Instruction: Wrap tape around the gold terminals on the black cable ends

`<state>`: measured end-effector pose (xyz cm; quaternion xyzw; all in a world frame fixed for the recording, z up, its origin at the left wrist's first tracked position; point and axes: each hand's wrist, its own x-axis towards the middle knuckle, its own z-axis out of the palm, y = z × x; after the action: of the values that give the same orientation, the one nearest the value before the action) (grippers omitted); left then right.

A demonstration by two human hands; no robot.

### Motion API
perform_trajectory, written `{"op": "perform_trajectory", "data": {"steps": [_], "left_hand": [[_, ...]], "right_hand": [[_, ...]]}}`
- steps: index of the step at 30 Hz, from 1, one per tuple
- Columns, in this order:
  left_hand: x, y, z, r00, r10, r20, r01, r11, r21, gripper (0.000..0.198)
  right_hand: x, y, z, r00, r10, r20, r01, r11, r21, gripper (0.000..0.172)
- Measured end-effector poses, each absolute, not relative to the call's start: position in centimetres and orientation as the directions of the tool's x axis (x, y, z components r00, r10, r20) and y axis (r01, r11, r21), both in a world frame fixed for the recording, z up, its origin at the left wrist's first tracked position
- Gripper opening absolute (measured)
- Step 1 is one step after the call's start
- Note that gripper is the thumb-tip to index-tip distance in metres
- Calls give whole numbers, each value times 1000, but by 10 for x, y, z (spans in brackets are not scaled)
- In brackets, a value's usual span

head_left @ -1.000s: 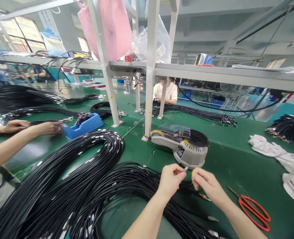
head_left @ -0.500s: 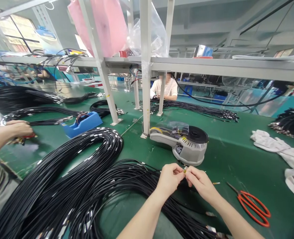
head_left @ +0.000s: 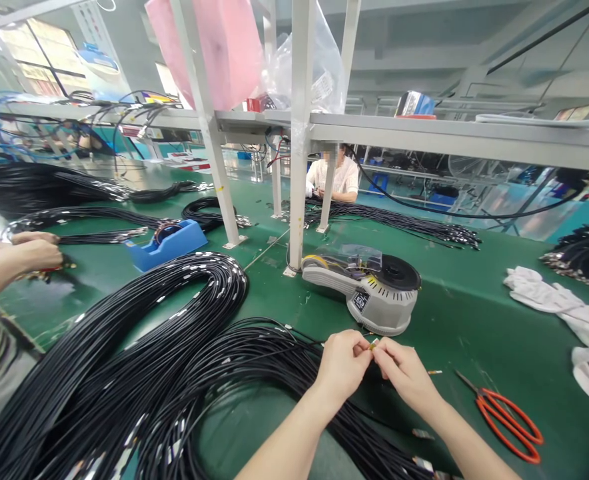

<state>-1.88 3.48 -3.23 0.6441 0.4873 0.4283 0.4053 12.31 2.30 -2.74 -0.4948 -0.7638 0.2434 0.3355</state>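
Both hands meet in front of the grey tape dispenser point(head_left: 387, 307), pinching one small cable end point(head_left: 373, 345) that shows a whitish tip and a bit of yellow tape. My left hand point(head_left: 343, 363) closes thumb and forefinger on it from the left. From the right, my right hand point(head_left: 403, 365) grips it with its fingertips. Most of the piece is hidden by the fingers. Below and left of the hands, a thick bundle of black cables point(head_left: 254, 353) curves across the green table. Orange-handled scissors point(head_left: 507, 417) lie to the right of my right hand.
A larger looped cable bundle point(head_left: 174, 313) covers the left side. Behind it stands a blue tape holder point(head_left: 167, 245). White gloves point(head_left: 544, 293) lie at right. Shelf posts point(head_left: 298, 167) rise from the table. A co-worker's hands point(head_left: 34, 253) work at far left; another person point(head_left: 342, 179) sits opposite.
The view has shifted slightly. My fingers have turned a little around the cable end, still pinching it. At far left, the co-worker's second hand has come into sight.
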Motion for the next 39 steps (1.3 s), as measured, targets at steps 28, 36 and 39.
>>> {"op": "perform_trajectory", "data": {"steps": [28,36,39], "left_hand": [[-24,28,-20,24,984,178,-18,-178,984,25],[-21,35,-26,133,969,206,5,-209,978,9],[-19,32,-27,131,967,219,40,-225,973,10]], "right_hand": [[125,24,-28,-281,951,126,514,260,-817,29],[126,18,-20,-279,934,221,391,321,-863,27],[123,19,-19,-263,933,247,407,339,-848,25]]}}
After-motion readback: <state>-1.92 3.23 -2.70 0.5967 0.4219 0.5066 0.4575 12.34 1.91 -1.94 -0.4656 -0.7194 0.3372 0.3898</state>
